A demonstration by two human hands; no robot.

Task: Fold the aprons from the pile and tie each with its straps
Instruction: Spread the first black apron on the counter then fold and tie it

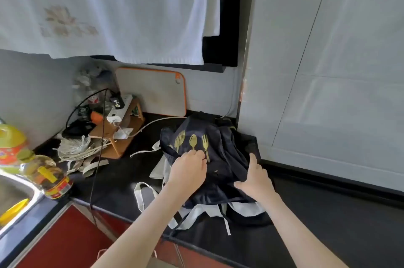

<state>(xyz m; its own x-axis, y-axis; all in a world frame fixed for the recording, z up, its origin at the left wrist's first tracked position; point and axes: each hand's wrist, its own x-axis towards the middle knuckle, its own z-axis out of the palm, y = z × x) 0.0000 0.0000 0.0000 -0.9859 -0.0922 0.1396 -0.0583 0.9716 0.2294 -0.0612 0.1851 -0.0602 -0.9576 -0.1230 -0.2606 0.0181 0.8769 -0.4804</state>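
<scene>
A crumpled pile of dark navy aprons (223,143) lies on the black counter against the white wall on the right. The top apron bears a gold print of a spatula, spoon and fork. White straps (144,195) trail out from under the pile toward the counter's front edge. My left hand (188,171) rests on the top apron just below the print, its fingers curled and pinching the dark fabric. My right hand (255,180) lies on the pile's right side with fingers straight, pressing the cloth.
A white and orange cutting board (153,90) leans on the back wall. Left of the pile stand a wooden rack (118,132) with a power strip and cables, an oil bottle (43,173) and a sink (13,197). A white towel (109,10) hangs above.
</scene>
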